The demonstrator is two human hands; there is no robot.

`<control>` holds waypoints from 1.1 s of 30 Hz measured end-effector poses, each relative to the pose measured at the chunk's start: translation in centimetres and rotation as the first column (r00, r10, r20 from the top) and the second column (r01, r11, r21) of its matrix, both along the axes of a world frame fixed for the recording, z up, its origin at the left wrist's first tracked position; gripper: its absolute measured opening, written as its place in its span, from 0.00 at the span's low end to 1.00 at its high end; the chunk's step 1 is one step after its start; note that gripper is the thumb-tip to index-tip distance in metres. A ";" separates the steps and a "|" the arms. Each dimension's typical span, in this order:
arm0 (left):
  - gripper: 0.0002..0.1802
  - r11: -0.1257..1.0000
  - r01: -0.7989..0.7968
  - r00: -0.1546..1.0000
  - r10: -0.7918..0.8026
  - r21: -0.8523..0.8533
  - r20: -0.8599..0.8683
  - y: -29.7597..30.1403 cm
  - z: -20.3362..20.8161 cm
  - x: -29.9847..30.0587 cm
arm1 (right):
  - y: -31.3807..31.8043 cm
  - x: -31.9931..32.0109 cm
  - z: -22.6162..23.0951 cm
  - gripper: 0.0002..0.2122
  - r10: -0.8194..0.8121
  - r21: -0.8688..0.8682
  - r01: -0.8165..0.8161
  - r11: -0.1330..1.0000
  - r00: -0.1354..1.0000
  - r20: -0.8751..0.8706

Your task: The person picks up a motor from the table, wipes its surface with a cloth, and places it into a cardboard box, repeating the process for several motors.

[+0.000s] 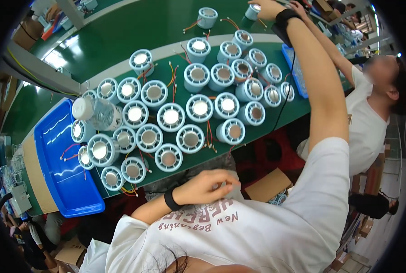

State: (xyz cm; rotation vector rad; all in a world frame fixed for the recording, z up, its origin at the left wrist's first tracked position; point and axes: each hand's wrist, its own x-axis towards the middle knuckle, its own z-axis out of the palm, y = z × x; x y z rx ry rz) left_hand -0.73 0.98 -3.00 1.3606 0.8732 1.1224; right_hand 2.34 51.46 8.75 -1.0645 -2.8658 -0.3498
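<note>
At the far right, my right hand [267, 8] has its fingers closed around the top of a light blue cylindrical motor unit [251, 13], partly hidden by the hand. My left hand [204, 187] is held in front of my chest by the table's near edge, fingers loosely curled, nothing visible in them. Between the hands, many similar motor units [170, 117] stand on the green table [175, 50], each with a slotted rim and a round silver centre. Thin red, yellow and black wires with small plugs trail from them. One more unit [207, 18] stands apart at the back.
A blue tray [68, 173] lies at the left end, beside brown cardboard [40, 173]. A clear bottle with a white cap [103, 114] leans over the left units. Another blue tray [295, 68] sits at right, near a co-worker [364, 113]. An open carton [269, 186] is below the table edge.
</note>
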 end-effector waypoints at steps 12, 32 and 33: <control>0.15 0.968 0.189 0.949 -0.137 -0.167 0.283 2.3 -1.7 -1.5 | 15.0 -0.5 -9.3 0.34 -0.129 -0.293 0.145 0.945 0.989 0.075; 0.16 0.992 -0.094 0.995 0.091 0.078 0.048 -2.7 2.6 -1.8 | -7.2 0.7 3.0 0.34 0.358 -0.302 -0.490 0.817 0.844 -0.400; 0.22 0.977 -0.147 0.989 0.148 0.153 0.007 -3.0 3.0 -2.0 | -10.2 2.3 4.4 0.33 0.357 -0.319 -0.534 0.783 0.806 -0.472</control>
